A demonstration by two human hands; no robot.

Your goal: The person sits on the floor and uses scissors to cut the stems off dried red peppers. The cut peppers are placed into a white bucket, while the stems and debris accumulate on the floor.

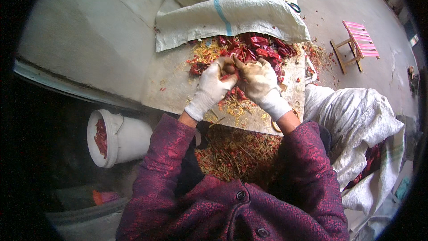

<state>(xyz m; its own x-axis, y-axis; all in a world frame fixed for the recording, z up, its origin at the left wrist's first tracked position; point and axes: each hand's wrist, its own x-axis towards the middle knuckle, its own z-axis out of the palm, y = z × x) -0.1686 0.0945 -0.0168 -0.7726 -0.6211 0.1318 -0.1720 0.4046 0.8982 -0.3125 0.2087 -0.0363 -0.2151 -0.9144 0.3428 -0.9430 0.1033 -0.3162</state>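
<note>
My left hand [215, 82], in a white knit glove with soiled fingers, is closed around a dried red chili pepper [233, 74]. My right hand [260, 79], gloved the same way, meets it fingertip to fingertip. Its fingers are bent, and whatever may lie between them is hidden. Just beyond both hands a heap of dried red chilies [257, 45] spreads over the pale board [167, 90], with yellow seeds [209, 52] scattered at its left. Beneath my wrists lie chili scraps and more seeds [236, 108].
A white woven sack [254, 15] partly covers the heap. At left, a white bucket [132, 139] holds red chili pieces. Stems and scraps [237, 154] pile below the board's near edge. Another woven sack [354, 117] bulges at right, near a pink-striped folding stool [362, 40].
</note>
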